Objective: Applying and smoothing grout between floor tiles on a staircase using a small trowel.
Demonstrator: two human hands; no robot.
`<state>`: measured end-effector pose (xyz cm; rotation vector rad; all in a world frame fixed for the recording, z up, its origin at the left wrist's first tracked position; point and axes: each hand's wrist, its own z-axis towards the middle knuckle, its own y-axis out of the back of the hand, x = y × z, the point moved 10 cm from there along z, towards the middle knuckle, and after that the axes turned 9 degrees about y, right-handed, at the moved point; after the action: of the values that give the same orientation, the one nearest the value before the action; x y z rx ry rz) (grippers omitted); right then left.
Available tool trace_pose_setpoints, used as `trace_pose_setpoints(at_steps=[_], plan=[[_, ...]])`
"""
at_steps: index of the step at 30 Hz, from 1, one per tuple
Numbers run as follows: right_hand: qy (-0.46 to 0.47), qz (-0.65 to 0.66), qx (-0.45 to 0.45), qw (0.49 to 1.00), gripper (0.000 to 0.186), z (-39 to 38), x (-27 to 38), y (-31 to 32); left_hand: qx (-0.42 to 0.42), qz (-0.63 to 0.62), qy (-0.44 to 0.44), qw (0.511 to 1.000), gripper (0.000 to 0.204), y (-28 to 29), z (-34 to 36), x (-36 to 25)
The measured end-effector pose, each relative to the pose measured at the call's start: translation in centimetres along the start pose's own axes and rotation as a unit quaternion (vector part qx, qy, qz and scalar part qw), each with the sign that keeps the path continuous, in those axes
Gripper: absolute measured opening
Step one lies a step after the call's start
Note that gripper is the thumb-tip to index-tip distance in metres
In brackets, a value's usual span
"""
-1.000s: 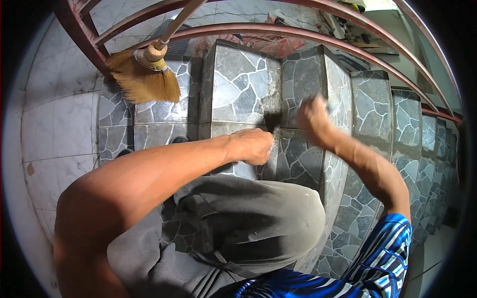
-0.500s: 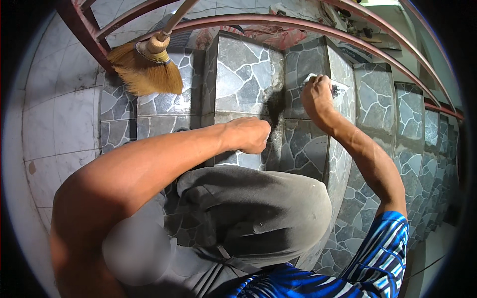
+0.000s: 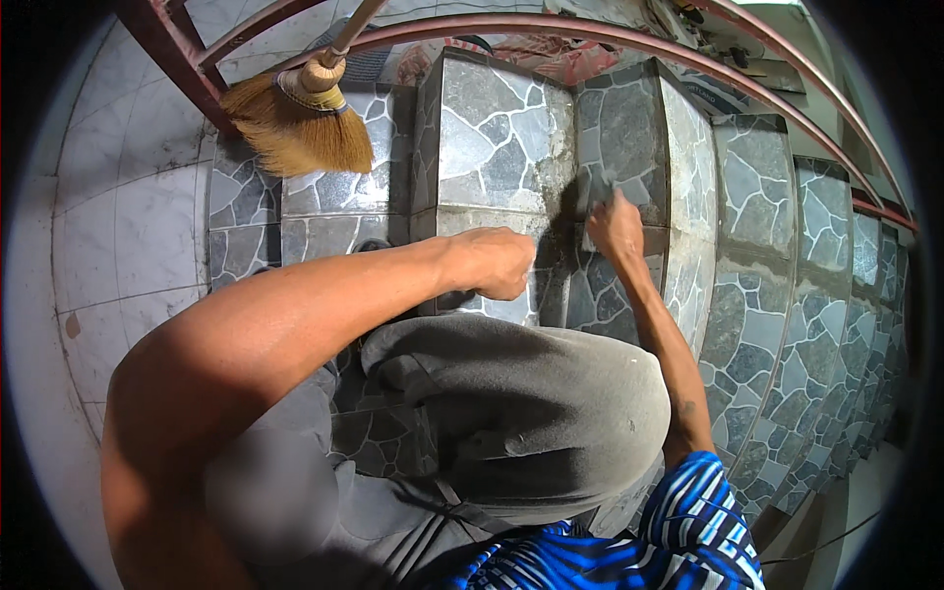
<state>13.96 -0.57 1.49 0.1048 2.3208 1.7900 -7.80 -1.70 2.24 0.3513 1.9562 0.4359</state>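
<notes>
My left hand (image 3: 495, 263) is closed in a loose fist over the front edge of a patterned tiled step (image 3: 492, 138), its fingertips turned down and partly hidden. Whether anything is inside it cannot be seen. Further right, my right hand (image 3: 617, 231) is closed around a small, pale grey flat piece (image 3: 602, 185), blurred by motion. That piece is against or just over the neighbouring lower step (image 3: 618, 108), whose surface has an irregular stone pattern with pale joints. A dark, dusty strip runs along the corner between these two steps.
A straw broom (image 3: 305, 128) leans at the upper left by a red metal railing (image 3: 472, 27) that curves across the far side. Pale marble-look floor tiles (image 3: 147, 231) lie at left. More steps (image 3: 757, 187) descend rightward. My bent knee (image 3: 551, 403) sits close below both hands.
My right hand has moved left and nearer with the pale piece, from the step's right edge onto its patterned surface. My left hand remains closed in nearly the same place.
</notes>
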Motion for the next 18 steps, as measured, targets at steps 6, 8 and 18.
trace_pose_setpoints(at_steps=[6,8,18], plan=[[-0.075,0.008,-0.111,0.991,0.017,7.5,1.5,1.3,-0.046,-0.042,-0.019,0.998,0.022,0.6,-0.4,-0.1],[-0.005,0.012,-0.108,0.994,0.022,9.8,2.1,1.3,-0.049,-0.048,-0.01,0.998,0.022,1.0,-0.9,0.0],[0.008,0.011,-0.063,0.998,0.032,17.6,0.1,3.4,-0.052,-0.063,-0.013,0.997,0.023,1.5,-1.2,1.1]])
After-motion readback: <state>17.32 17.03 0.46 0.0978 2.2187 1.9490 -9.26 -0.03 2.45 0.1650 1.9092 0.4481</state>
